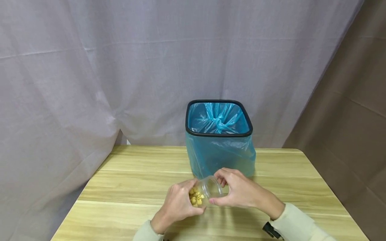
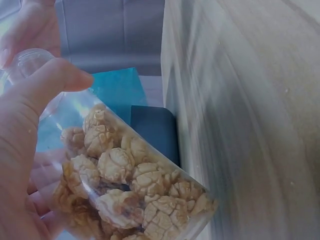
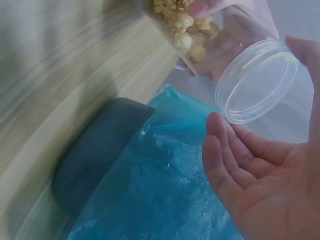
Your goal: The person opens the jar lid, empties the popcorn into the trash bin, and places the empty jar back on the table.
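We see creased grey cloth [image 1: 169, 67] behind a streaky wood-grain table [image 1: 135, 174]. On it stands a squarish bin [image 1: 223, 157] draped in thin, crinkled blue plastic under a smooth black rim. Nearer us, the left hand [image 1: 181, 199] grips a clear, smooth cylindrical jar [image 1: 211, 188], tilted; the right hand's [image 1: 238, 190] thumb and fingers span its ridged round mouth. Inside sit knobbly, cracked-looking golden pieces [image 1: 196, 196].
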Tool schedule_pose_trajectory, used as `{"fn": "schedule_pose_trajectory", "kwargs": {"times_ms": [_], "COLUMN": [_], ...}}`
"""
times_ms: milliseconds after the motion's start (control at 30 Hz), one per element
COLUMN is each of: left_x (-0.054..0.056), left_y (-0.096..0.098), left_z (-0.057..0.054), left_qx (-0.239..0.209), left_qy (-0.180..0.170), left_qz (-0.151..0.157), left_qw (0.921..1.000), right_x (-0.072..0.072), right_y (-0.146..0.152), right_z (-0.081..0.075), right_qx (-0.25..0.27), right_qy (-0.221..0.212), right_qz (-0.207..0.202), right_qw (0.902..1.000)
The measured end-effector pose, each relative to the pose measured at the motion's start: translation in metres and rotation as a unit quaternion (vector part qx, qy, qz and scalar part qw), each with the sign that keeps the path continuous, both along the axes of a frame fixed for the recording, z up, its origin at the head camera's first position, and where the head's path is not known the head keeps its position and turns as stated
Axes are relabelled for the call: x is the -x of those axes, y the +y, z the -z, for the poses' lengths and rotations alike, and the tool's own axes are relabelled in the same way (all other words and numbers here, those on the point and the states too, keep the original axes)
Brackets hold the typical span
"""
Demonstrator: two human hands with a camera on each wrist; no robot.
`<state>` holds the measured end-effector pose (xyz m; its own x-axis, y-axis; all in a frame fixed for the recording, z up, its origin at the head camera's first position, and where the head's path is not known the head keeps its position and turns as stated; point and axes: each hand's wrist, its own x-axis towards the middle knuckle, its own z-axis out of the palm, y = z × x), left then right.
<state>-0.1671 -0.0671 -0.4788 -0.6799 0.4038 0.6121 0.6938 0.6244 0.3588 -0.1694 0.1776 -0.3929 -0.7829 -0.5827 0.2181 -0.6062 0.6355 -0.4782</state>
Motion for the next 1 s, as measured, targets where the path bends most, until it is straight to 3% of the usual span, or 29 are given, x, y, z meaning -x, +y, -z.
{"fn": "schedule_pose_trajectory", "kwargs": {"times_ms": [200,1000], "left_x": [-0.0014,-0.0052], "left_y": [-0.0001,-0.0006], "left_z": [-0.0009,-0.0093], "left_qx": [0.019,0.024], "left_qy": [-0.005,-0.015], "left_qz": [-0.005,-0.006], "left_qw": [0.9998,0.9996], "right_x": [0.0008,0.0051], "right_y": [-0.0005,0.0001], "right_z": [0.0018,0.0042], "right_qx": [-0.006,0.0], "right_qy": [0.006,0.078], "right_qz": [-0.004,-0.063], "right_qw": [1.0,0.995]}}
